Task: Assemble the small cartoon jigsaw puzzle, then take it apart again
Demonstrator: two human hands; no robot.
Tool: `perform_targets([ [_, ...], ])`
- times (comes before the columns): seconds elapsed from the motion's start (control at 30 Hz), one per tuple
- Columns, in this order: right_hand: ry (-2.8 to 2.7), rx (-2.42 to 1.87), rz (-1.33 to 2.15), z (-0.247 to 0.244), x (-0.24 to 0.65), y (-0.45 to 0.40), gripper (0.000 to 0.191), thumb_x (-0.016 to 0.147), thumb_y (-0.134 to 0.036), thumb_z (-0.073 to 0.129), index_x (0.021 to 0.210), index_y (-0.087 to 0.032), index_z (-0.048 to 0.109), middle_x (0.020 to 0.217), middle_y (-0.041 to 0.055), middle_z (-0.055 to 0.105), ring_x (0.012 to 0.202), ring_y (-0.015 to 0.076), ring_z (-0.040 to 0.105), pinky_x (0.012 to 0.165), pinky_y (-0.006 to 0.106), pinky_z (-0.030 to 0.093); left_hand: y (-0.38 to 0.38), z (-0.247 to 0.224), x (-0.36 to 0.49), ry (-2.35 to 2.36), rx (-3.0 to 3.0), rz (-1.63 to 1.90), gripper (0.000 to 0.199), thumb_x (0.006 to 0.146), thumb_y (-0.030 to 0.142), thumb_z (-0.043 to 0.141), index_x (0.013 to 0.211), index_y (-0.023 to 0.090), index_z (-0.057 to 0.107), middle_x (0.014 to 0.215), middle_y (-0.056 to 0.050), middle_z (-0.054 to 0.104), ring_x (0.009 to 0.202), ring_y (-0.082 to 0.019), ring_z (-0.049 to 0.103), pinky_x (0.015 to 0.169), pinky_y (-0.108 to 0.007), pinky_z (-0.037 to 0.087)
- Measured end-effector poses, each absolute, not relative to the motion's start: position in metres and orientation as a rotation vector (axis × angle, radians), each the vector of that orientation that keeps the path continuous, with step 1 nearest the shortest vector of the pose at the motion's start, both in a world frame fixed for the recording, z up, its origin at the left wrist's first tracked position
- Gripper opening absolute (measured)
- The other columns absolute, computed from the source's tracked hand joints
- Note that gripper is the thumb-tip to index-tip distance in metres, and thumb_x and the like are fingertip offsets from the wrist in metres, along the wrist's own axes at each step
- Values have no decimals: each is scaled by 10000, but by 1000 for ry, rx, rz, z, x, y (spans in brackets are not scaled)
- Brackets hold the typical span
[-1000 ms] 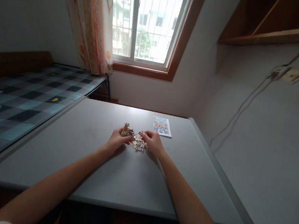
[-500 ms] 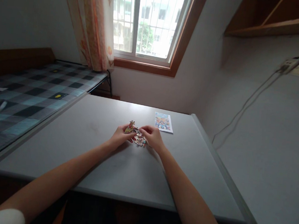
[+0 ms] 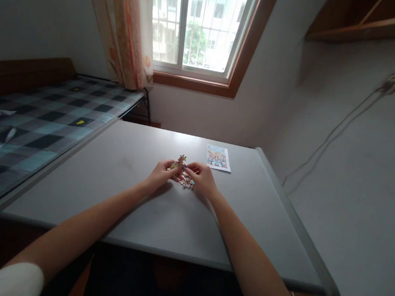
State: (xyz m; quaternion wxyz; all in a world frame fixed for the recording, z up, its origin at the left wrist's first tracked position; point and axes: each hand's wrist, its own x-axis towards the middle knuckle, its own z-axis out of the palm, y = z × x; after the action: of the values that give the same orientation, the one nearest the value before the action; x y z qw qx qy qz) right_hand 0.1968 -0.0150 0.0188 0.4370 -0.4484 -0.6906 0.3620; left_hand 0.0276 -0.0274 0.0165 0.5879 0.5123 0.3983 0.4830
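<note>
My left hand (image 3: 162, 173) is closed on a cluster of joined puzzle pieces (image 3: 181, 161), held up off the table with its jagged edge sticking out above the fingers. Close beside it, my right hand (image 3: 200, 176) has its thumb and fingers pinched together at the cluster's right side; whatever is between them is too small to make out. A small pile of loose puzzle pieces (image 3: 187, 183) lies on the grey table under and between both hands. Beyond my right hand, a printed picture card (image 3: 218, 158) lies flat.
The grey table (image 3: 140, 235) has a raised edge along its right side (image 3: 292, 217). A bed with a checked cover (image 3: 45, 128) adjoins it at the left. A curtain (image 3: 124, 34) and a barred window are behind, with cables (image 3: 335, 128) on the right wall.
The joined pieces in my left hand have turned and moved slightly right, closer to my right hand. The camera view has shifted a little.
</note>
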Motion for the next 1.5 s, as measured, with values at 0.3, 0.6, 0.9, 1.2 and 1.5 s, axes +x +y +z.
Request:
perform_targets([
  [0.3,-1885,-1024,497,27,198,-20,140,830,-293,605,759,-188,665,759,34,634,694,140,563,679,276,454,-25,17,26,908,1105,1100,489,613,491,829,856,99,666,736,-64,701,681,-180,678,644,-312,577],
  [0.6,-1442,-1102,1246,18,195,-13,375,681,-533,674,718,-162,630,619,7,634,572,125,553,553,247,441,-25,17,26,961,1396,1127,460,648,556,773,777,123,683,728,-54,691,652,-162,651,583,-264,544],
  [0.9,-1609,-1113,917,24,195,-17,312,760,-479,595,692,-175,596,627,6,601,590,125,533,574,253,426,-24,18,26,977,1359,1171,464,630,552,781,773,121,687,714,-53,681,614,-149,629,542,-245,512],
  [1.2,-1674,-1348,605,18,210,-6,253,805,-372,572,845,-160,704,876,94,706,766,189,616,723,320,475,-25,18,25,989,1271,1162,465,621,524,796,797,109,678,724,-54,681,624,-148,627,574,-263,531],
  [1.5,-1663,-1054,904,24,201,-12,298,761,-448,640,856,-170,685,773,44,691,645,142,602,624,274,478,-27,18,26,953,1525,1006,385,697,507,731,728,125,701,630,-21,642,571,-119,555,531,-213,416],
])
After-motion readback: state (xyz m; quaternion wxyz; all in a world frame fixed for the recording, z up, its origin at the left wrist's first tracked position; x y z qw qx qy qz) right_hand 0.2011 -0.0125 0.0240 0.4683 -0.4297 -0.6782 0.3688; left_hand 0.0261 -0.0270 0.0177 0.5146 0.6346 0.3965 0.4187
